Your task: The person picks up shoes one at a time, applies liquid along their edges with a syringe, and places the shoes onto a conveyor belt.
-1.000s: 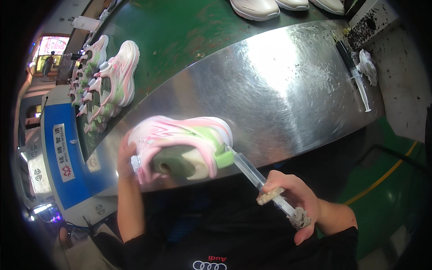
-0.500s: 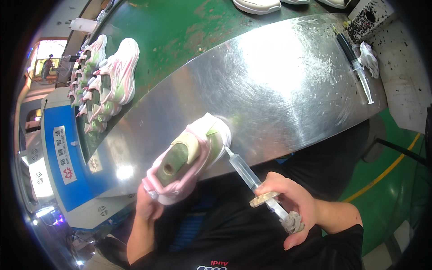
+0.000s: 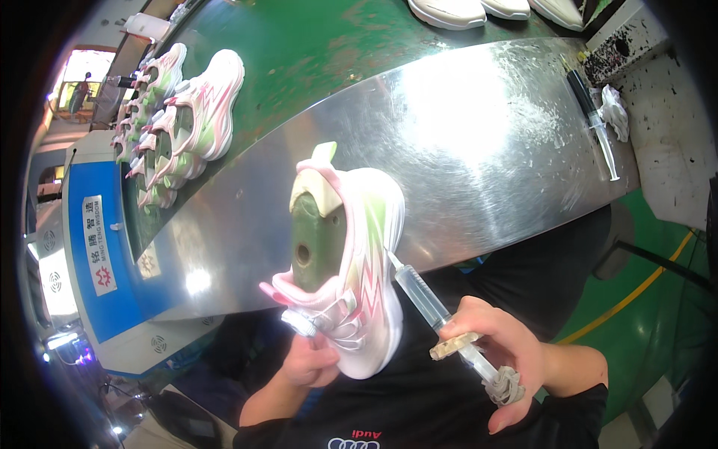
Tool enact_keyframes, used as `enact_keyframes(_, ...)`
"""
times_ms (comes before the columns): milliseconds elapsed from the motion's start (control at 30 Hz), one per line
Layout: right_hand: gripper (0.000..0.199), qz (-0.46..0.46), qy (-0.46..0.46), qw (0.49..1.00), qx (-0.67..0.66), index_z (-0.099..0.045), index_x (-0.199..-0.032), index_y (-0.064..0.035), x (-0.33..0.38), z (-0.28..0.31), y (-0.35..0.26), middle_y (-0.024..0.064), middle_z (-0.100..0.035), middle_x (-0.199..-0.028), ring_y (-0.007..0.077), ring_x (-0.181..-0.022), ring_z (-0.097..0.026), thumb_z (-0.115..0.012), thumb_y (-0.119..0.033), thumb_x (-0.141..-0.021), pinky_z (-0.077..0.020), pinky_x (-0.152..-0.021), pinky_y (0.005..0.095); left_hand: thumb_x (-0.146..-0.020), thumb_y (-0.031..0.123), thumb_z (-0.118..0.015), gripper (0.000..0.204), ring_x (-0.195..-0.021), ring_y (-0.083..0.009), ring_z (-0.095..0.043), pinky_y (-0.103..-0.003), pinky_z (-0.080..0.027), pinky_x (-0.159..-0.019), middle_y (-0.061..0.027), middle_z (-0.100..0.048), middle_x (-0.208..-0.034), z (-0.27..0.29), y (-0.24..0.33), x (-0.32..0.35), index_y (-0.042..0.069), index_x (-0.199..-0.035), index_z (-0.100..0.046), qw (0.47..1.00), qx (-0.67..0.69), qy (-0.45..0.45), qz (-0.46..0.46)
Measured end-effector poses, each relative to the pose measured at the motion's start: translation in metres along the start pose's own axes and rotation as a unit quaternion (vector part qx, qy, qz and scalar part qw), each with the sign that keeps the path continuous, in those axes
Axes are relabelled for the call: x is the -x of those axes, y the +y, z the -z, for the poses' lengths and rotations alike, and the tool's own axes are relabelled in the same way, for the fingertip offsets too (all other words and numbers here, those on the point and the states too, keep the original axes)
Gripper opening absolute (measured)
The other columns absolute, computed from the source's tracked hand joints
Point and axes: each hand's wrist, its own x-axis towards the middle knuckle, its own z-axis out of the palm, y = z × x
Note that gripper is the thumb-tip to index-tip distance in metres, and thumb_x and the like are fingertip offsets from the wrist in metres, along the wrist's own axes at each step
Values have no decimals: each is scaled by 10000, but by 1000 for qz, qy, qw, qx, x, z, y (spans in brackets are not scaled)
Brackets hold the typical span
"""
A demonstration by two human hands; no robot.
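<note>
My left hand (image 3: 313, 363) is gripping a pink, white and green sneaker on a dark green last (image 3: 345, 258) from below, holding it upright in the air just off the near edge of the shiny curved metal tabletop (image 3: 479, 142). My right hand (image 3: 499, 355) is closing around a clear plastic syringe (image 3: 434, 307), its tip touching the shoe's side near the sole. A second syringe (image 3: 594, 120) is lying at the tabletop's right edge beside a crumpled white rag (image 3: 615, 108). More matching sneakers (image 3: 179, 120) are standing along the far left on the green belt (image 3: 314, 45).
</note>
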Motion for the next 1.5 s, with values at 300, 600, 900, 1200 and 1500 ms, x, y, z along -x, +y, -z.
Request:
enact_keyframes(300, 1019, -118, -107, 987, 19, -382, -1265, 67, 8, 0, -50, 136, -501, -1103, 171, -1008, -469, -829, -499, -546, -374, -869, 266, -731, -74, -595, 780, -1224, -279, -439, -425, -395, -980, -132, -414, -1333, -3, -17, -17, 47, -1401, -214, 980, 134, -97, 113)
enact_keyframes(600, 803, -94, -54, 987, 115, -548, -1138, 13, 37, -3, -94, 146, -652, -976, 179, -786, -579, -672, -601, -635, -318, -674, 283, -763, -87, -560, 594, -1193, -299, -473, -449, -390, -1008, -135, -501, -1257, -29, -30, -58, 49, -1315, -387, 954, 141, -212, 156)
enact_keyframes(900, 822, -30, -14, 979, 201, -525, -1160, 3, 58, -4, -111, 152, -645, -914, 191, -712, -538, -671, -627, -652, -305, -647, 286, -817, -83, -556, 493, -1149, -273, -512, -385, -473, -934, -128, -530, -1215, -60, -23, -88, 50, -1271, -421, 950, 127, -254, 129)
enact_keyframes(1200, 818, -16, -27, 954, 300, -509, -1176, -28, 59, -1, -112, 133, -627, -945, 200, -736, -541, -731, -579, -614, -302, -652, 305, -849, -15, -582, 390, -1122, -224, -538, -357, -507, -881, -111, -565, -1174, -69, -30, -104, 78, -1217, -495, 943, 133, -265, 150)
enact_keyframes(1500, 779, 28, -56, 902, 427, -519, -1101, -8, 42, -12, -108, 87, -633, -938, 248, -723, -556, -762, -537, -582, -348, -648, 356, -853, -4, -579, 369, -1121, -204, -541, -298, -502, -849, -84, -569, -1182, -88, -21, -109, 88, -1203, -504, 953, 129, -246, 122)
